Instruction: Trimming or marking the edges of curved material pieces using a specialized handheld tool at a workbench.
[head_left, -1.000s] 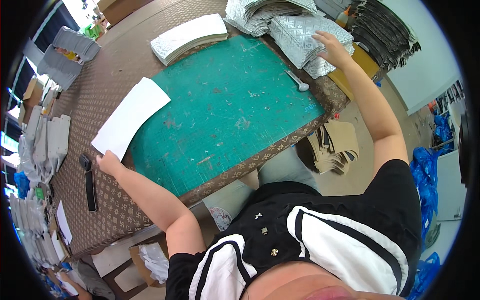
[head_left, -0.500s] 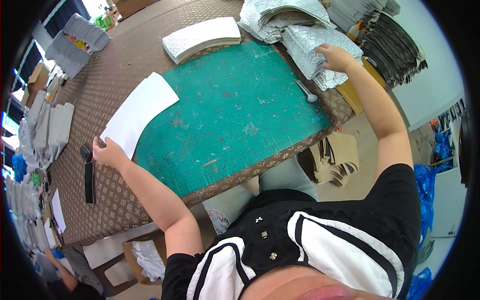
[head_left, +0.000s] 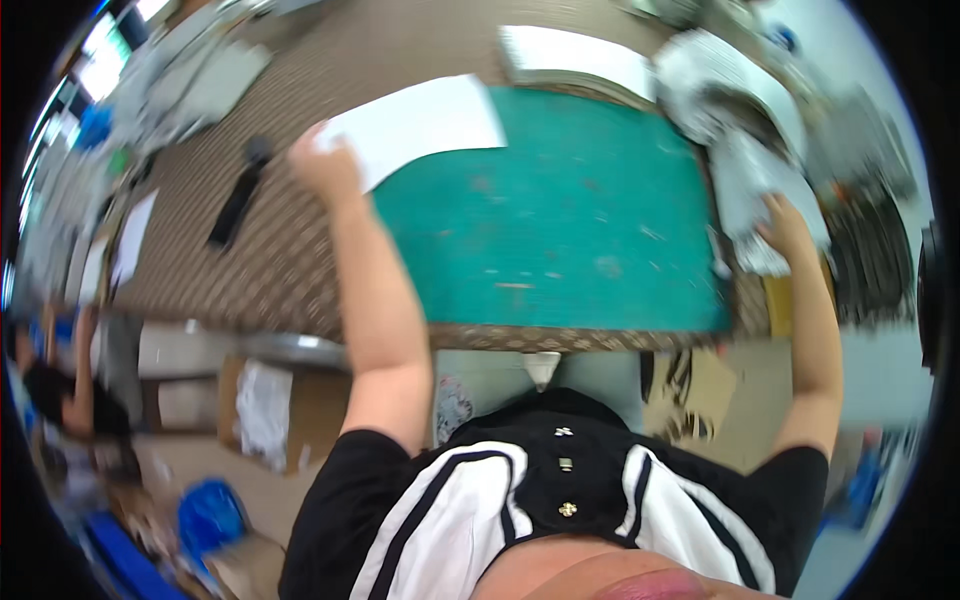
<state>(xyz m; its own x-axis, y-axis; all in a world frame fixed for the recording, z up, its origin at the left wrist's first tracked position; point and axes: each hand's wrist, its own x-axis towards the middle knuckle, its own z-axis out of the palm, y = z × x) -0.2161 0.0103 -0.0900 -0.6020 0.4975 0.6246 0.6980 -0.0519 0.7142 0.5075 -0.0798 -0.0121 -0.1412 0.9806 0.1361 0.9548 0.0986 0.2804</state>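
Note:
A white curved sheet (head_left: 430, 125) lies across the far left edge of the green cutting mat (head_left: 560, 220). My left hand (head_left: 325, 165) is closed on its left end. At the right, my right hand (head_left: 787, 225) touches a pile of silver-grey patterned curved sheets (head_left: 745, 180). Its fingers are bent over the pile's surface, but blur hides whether they grip one. A stack of white curved sheets (head_left: 580, 60) stands beyond the mat. Another bundle of silvery sheets (head_left: 725, 80) lies behind the pile near my right hand.
A black strap-like tool (head_left: 237, 205) lies on the brown patterned table cover (head_left: 270, 285), left of my left hand. A small pale tool (head_left: 718, 252) rests by the mat's right edge. Dark curved pieces (head_left: 870, 250) are stacked at far right. Another person (head_left: 75, 385) is at lower left.
The view has turned and is blurred, so the table and mat sit straighter. My left hand stays at the white sheet's end, and my right hand stays at the silver pile.

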